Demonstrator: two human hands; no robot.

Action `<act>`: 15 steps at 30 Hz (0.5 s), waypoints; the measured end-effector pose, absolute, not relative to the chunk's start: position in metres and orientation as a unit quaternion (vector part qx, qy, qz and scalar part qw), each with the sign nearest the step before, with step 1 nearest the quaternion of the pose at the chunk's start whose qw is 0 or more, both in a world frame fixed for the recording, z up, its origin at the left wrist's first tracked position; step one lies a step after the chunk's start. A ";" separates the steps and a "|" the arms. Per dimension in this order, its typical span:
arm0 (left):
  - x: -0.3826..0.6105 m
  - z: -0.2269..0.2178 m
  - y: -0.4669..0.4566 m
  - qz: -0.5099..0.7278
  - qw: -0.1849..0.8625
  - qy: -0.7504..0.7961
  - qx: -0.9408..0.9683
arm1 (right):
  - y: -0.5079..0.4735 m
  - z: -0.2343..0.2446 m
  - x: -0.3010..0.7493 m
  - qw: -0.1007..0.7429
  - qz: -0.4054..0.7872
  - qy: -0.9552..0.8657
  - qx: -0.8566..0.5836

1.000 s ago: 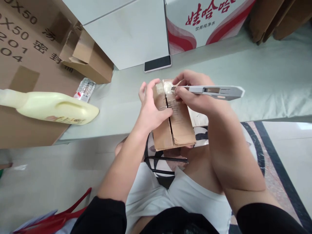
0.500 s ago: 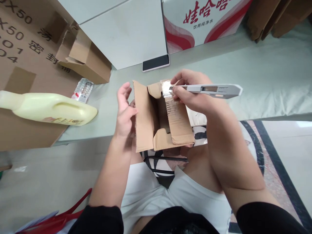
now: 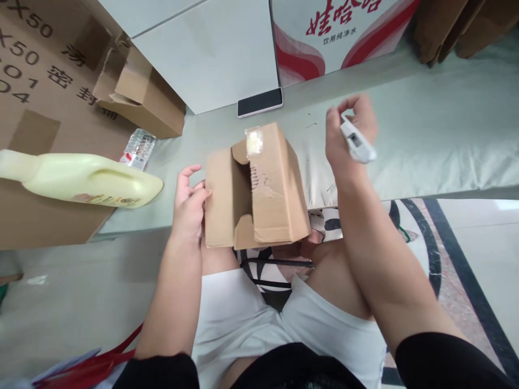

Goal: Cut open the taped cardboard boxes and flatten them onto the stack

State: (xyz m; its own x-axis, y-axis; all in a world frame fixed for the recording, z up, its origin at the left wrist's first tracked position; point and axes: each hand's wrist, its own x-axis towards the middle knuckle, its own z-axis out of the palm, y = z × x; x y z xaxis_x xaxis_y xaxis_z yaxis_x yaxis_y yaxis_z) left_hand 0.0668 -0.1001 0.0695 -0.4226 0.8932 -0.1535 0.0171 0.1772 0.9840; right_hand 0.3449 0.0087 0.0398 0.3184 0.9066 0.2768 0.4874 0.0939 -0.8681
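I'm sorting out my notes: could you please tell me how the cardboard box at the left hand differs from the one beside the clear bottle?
The near box has its flap touched by the left hand; the far box is untouched. The near box is closer to the camera; the far box sits back beside the white panel. Both are brown cardboard.

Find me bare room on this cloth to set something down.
Widest is the cloth right of the right hand, in front of the brown cardboard. A smaller patch lies between the clear bottle, the phone and the open box. It's crowded left: yellow bottle, clear bottle and small carton bunch together.
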 end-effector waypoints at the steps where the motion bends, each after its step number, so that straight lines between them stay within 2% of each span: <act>1: 0.062 0.067 -0.099 0.544 0.403 0.650 0.346 | 0.011 0.031 0.347 0.457 0.215 -0.559 -0.658; 7: 0.032 0.042 -0.089 0.553 0.391 0.675 0.293 | 0.021 -0.004 0.352 0.242 0.250 -0.630 -0.694; 11: 0.017 0.017 -0.081 0.541 0.367 0.676 0.341 | 0.022 -0.005 0.350 0.184 0.257 -0.654 -0.687; 15: 0.008 -0.004 -0.071 0.522 0.326 0.674 0.409 | 0.021 -0.002 0.348 0.182 0.244 -0.665 -0.682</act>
State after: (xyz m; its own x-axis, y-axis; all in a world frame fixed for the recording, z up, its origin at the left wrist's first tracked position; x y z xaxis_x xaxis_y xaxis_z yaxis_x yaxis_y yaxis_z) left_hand 0.0081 -0.0706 -0.0038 -0.4536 0.8911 -0.0127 0.2101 0.1208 0.9702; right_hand 0.3476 0.0210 -0.0023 -0.0035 0.9959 -0.0909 0.8181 -0.0494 -0.5730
